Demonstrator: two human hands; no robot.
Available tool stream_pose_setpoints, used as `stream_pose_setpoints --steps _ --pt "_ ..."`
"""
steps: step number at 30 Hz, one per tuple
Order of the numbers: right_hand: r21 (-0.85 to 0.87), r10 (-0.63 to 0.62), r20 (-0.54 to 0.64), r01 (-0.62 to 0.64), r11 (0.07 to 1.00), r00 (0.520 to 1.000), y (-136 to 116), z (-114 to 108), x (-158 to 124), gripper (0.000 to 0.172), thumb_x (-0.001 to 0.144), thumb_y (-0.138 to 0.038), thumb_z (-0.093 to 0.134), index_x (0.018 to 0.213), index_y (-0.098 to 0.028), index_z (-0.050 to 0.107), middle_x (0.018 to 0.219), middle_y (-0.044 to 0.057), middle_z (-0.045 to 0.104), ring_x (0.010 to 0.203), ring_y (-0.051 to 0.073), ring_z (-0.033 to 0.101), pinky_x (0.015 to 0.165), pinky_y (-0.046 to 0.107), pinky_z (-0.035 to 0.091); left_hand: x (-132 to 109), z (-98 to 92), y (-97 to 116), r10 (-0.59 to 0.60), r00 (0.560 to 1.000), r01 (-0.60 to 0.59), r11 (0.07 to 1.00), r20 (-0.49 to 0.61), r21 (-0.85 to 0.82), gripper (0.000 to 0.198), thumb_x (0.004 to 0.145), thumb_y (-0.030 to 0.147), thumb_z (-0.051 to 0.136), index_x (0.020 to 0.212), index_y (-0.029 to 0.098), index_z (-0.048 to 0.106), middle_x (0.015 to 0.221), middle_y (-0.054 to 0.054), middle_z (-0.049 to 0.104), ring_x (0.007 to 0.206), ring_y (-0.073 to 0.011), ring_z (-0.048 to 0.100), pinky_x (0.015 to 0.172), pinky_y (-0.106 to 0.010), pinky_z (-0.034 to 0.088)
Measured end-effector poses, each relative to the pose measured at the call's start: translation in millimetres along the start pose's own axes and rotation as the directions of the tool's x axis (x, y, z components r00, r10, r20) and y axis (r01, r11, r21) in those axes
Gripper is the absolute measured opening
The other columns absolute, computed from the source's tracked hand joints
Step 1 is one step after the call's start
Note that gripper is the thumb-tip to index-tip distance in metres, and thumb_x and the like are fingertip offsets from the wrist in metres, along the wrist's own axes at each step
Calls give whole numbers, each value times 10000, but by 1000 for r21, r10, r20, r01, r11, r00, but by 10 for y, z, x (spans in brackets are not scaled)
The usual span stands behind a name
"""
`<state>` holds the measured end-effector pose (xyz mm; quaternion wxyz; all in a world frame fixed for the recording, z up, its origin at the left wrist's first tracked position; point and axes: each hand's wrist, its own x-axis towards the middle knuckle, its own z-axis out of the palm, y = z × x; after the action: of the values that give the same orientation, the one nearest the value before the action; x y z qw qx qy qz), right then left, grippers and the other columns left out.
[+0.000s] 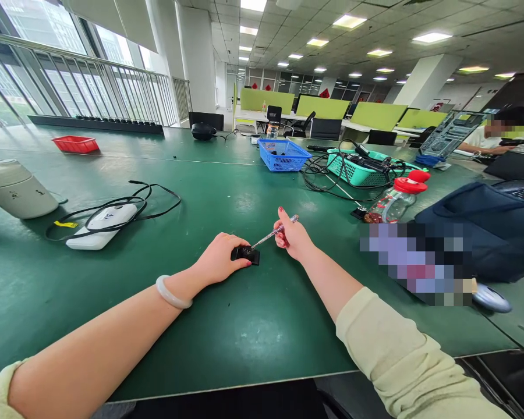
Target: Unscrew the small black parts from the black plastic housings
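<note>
On the green table [244, 326], my left hand [220, 256] grips a small black rectangular part [252, 256] between thumb and fingers, holding it against the tabletop. What kind of part it is, I cannot make out. My right hand [292, 234] is closed around the handle of a slim screwdriver [268, 237], which slants down to the left. Its tip meets the top of the black part, beside my left fingertips.
To the left lie a white device [102, 224] with a black cable, a pale jug [17, 189] and a red tray [75, 144]. A blue basket [283, 157], a teal basket [353, 170] with cables, a red-lidded bottle [390, 201] and a dark bag [480, 227] stand right. A person sits far right.
</note>
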<state>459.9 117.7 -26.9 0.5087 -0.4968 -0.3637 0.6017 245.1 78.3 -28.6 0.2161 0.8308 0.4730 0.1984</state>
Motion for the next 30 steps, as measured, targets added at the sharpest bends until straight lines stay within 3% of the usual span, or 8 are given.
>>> stream_pose_setpoints --steps 4,8,11,14,18,22,26,30 --pt "-95 -206 -9 204 974 978 -26 21 -60 653 757 -787 604 509 -188 519 366 -54 371 306 54 336 336 213 247 -1 -10 15 8 1000 -8 1000 3 2 336 798 387 718 1101 243 715 1107 -35 740 1099 -283 596 1061 -472 454" --pt "-248 -467 98 476 844 879 -63 68 -208 659 762 -788 589 480 -194 547 387 -37 386 356 69 367 382 238 274 -1 -8 15 -5 1000 5 1000 5 -10 343 790 388 725 1103 247 713 1119 -33 737 1142 -292 583 1072 -474 451" --pt "-308 -555 136 567 764 821 -67 94 -272 656 773 -779 579 472 -197 559 408 -29 400 389 74 373 409 247 279 0 -1 10 -1 1000 1 1000 2 -11 348 790 391 725 1108 252 709 1124 -33 735 1141 -291 584 1076 -479 449" --pt "-279 -504 84 506 816 860 -46 92 -226 650 779 -770 580 467 -201 531 397 -32 391 376 74 366 397 243 271 1 5 5 14 1000 -14 1000 -5 1 346 791 394 722 1104 247 711 1107 -40 738 1120 -291 590 1067 -483 454" --pt "-133 -270 -26 264 955 963 -7 51 -96 623 762 -759 620 504 -204 501 359 -60 348 317 59 310 349 225 232 -3 13 -10 9 1000 -9 1000 -5 -2 348 801 410 708 1112 255 707 1126 -37 733 1137 -293 584 1050 -479 470" --pt "-50 -114 -58 112 992 992 3 23 -58 628 749 -781 615 541 -200 502 357 -62 365 295 60 333 322 210 223 -4 12 -15 19 1000 -19 1000 -7 3 338 801 405 704 1106 259 709 1118 -40 736 1124 -294 594 1047 -480 473" --pt "-13 -105 -75 104 994 992 -4 32 -87 664 773 -820 534 543 -198 508 359 -55 378 284 62 343 309 208 236 -2 5 0 24 1000 -24 1000 -3 3 326 801 388 705 1099 256 713 1107 -37 738 1109 -287 600 1059 -477 464" --pt "-62 -205 -81 201 978 975 -7 40 -115 681 785 -823 504 517 -197 512 346 -47 379 282 60 341 308 210 247 -1 5 0 27 1000 -27 1000 -3 8 335 804 389 701 1108 249 711 1120 -40 738 1115 -286 596 1068 -478 456"
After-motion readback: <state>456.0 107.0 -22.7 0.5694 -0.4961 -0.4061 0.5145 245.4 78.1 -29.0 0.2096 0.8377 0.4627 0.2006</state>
